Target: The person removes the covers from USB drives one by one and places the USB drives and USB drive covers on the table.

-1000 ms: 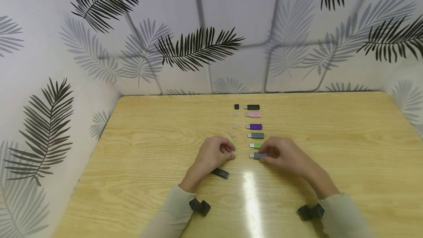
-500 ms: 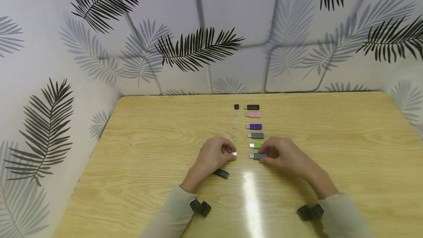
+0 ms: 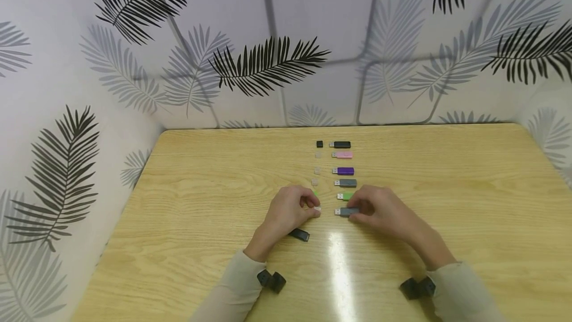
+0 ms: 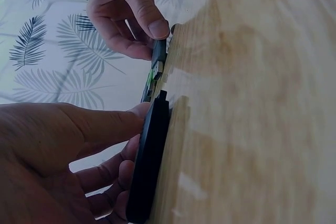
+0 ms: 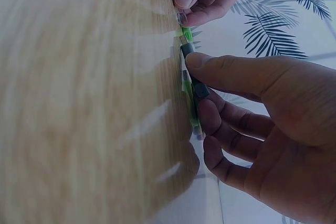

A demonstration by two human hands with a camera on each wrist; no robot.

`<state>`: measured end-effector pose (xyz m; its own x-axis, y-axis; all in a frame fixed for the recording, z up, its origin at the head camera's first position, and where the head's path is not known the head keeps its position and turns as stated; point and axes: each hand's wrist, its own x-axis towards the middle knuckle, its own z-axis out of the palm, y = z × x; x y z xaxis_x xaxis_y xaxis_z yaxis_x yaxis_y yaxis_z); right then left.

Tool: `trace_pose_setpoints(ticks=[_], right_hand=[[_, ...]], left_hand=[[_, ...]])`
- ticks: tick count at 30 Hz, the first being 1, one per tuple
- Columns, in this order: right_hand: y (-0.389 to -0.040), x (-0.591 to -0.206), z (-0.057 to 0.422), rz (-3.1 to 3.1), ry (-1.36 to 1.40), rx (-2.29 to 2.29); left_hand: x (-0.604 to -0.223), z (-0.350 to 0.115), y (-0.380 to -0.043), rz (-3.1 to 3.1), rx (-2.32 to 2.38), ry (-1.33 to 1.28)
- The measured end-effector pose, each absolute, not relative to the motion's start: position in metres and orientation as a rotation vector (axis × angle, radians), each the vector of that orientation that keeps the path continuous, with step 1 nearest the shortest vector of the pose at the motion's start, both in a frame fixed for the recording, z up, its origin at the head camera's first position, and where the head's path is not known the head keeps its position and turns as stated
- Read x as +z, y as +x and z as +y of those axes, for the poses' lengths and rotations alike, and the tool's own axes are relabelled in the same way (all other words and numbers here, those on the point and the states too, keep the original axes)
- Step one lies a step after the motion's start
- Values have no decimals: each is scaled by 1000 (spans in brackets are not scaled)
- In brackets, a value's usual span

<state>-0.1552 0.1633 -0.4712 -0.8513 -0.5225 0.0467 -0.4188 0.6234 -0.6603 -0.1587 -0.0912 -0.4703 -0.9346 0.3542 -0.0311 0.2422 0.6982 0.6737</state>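
Note:
My left hand (image 3: 290, 210) pinches a small clear cap (image 3: 318, 209) between thumb and fingertips, low over the table. Facing it, my right hand (image 3: 385, 208) pinches a grey USB stick (image 3: 346, 211) by its body, metal plug pointing left at the cap. A short gap separates the two. Just beyond the right fingers lies a green USB stick (image 3: 344, 196), partly hidden by them; its green cap (image 5: 187, 33) shows past the left fingers in the right wrist view. A black USB stick (image 3: 300, 234) lies under the left wrist's side, large in the left wrist view.
Farther back on the wooden table (image 3: 214, 178) lie uncapped sticks in a column: grey (image 3: 347, 183), purple (image 3: 345, 171), pink (image 3: 344, 155) and black (image 3: 342, 144). Left of them run clear caps (image 3: 315, 182) and a black cap (image 3: 319, 144). A leaf-patterned wall covering (image 3: 313, 93) rises behind.
The right hand has drawn the grey USB stick slightly left and nearer to me. My left hand has shifted a little to the right with the clear cap.

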Motion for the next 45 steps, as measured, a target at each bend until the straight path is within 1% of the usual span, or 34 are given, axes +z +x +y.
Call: trace_pose_setpoints(ticks=[13, 26, 34, 45], right_hand=[[-151, -470, 167, 2695, -775, -1042], [-153, -470, 169, 2709, -763, -1076], [-156, -465, 169, 2735, -776, -1099], [-152, -458, 169, 2761, -806, -1150]], left_hand=[[-468, -88, -159, 2694, 1088, 477], [-469, -112, -160, 2558, 1301, 516], [-470, -126, -151, 2499, 1363, 469], [-469, -139, -131, 2506, 1309, 498]])
